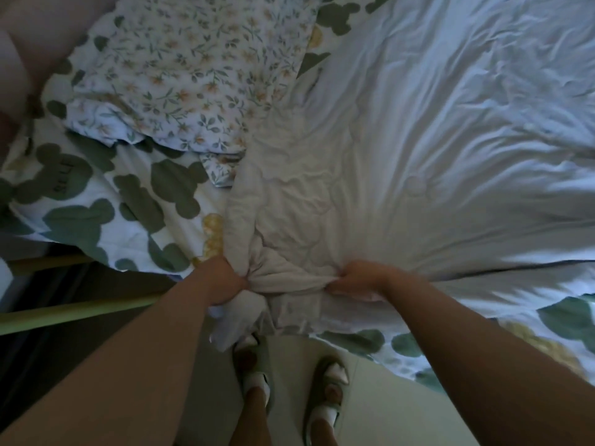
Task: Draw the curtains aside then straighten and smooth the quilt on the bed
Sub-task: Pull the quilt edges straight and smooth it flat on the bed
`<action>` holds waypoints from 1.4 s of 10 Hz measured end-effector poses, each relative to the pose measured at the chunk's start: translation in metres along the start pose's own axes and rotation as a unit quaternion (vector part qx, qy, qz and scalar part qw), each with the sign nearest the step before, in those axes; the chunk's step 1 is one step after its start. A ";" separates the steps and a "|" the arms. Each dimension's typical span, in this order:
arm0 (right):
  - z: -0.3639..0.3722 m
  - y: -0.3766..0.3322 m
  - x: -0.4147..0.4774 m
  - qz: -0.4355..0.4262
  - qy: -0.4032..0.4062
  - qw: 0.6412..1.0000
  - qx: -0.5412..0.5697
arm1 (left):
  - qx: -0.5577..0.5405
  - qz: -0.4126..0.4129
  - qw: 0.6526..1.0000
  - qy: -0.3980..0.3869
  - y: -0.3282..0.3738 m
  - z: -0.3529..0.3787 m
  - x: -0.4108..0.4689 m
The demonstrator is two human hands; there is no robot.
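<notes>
The left grip (222,281) is clamping a bunched corner of the white quilt (418,140) in its curled fingers. The right grip (355,278) is pinching the same near edge just beside it. The quilt is lying rumpled over the green-patterned bed sheet (80,204), just beside a floral pillow (180,75). Slippered feet (257,381) are standing on the floor (386,413) below.

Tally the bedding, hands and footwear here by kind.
quilt: 1
pillow: 1
sheet: 1
hands: 2 (left hand, right hand, both gripping the quilt)
sandals: 2 (left sandal, right sandal)
Total: 7
</notes>
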State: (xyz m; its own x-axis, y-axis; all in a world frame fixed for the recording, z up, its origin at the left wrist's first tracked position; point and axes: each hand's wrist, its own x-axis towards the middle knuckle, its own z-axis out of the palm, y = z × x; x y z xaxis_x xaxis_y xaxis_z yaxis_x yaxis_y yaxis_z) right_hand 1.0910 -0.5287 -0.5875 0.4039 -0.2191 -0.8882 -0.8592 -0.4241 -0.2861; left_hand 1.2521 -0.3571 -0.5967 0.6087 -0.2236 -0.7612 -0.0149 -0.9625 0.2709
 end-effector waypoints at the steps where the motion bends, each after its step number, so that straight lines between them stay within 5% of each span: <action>1: 0.012 -0.013 0.008 -0.044 0.023 0.999 0.021 | -0.015 0.021 0.998 0.064 -0.023 0.003 0.014; 2: 0.013 -0.032 0.015 -0.100 0.143 0.981 0.084 | -0.137 0.045 0.988 0.050 -0.030 0.007 0.017; 5: 0.038 -0.123 0.039 -0.247 0.206 0.947 -0.003 | -0.261 -0.127 0.918 0.272 -0.068 -0.036 0.035; 6: 0.048 -0.158 0.045 -0.309 0.214 0.925 -0.056 | -0.333 -0.181 0.894 0.240 -0.088 -0.053 0.054; 8: 0.059 -0.211 0.065 -0.331 0.200 0.913 -0.134 | -0.470 -0.156 0.847 0.192 -0.106 -0.078 0.084; 10: 0.061 -0.245 0.083 -0.319 0.179 0.925 -0.108 | -0.310 -0.216 0.872 0.311 -0.138 -0.100 0.096; 12: 0.045 -0.273 0.104 -0.301 0.115 0.937 -0.135 | -0.290 -0.293 0.887 0.207 -0.151 -0.107 0.131; 14: 0.039 -0.296 0.121 -0.281 0.129 0.948 -0.077 | -0.421 -0.231 0.799 0.361 -0.108 -0.158 0.141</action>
State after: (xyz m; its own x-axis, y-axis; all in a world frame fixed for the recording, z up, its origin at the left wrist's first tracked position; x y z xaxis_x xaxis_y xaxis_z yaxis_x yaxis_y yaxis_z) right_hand 1.3818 -0.3955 -0.6243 0.8643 -0.1198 -0.4884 -0.4380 -0.6567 -0.6140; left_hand 1.4649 -0.2601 -0.6400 0.6985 0.5660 -0.4378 0.6980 -0.4039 0.5913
